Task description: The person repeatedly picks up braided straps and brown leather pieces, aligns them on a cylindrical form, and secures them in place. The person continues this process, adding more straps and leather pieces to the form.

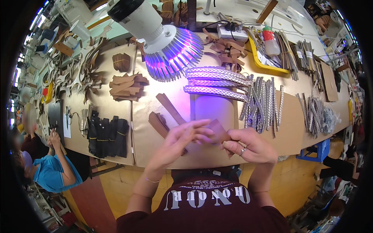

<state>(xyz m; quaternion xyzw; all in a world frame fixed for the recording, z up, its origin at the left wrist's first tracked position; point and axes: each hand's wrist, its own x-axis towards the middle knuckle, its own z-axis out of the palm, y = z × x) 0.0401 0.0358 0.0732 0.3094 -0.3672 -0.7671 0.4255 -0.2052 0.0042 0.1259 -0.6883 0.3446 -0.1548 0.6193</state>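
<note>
Stood at a long bench [116,147] covered in brown card. Held one brown strap [218,131] between both hands, just above the near edge. Right hand [252,145] pinched shut on the strap's right end, thumb on top, ring showing. Left hand [182,139] laid flat over the left part, fingers [200,125] stretched out and spread, pressing or smoothing rather than gripping. Looked like the smoothing or folding step on a single piece, about midway by the look of it; cannot tell whether glue was involved.

Just beyond the hands, a small pile of the same brown straps [158,123], with one long strip [170,108] leaning across it. Above that, a lamp [171,52] with a finned head, casting violet light on the card. Right of the lamp's glow, silver braided bands [217,82] in a stack, and more braided strips [264,105] fanned out farther right. To the left, black bundles [107,136] tied with thin bands, and brown stacks [126,86] behind them. Yellow tray [268,66] at the far side, full of tools.

Next move, judged from this: needs the right pinch held firm and the left fingers kept flat, so the strap does not twist or slip.

At far left, another person in a blue shirt [50,173], busy at the bench end.
</note>
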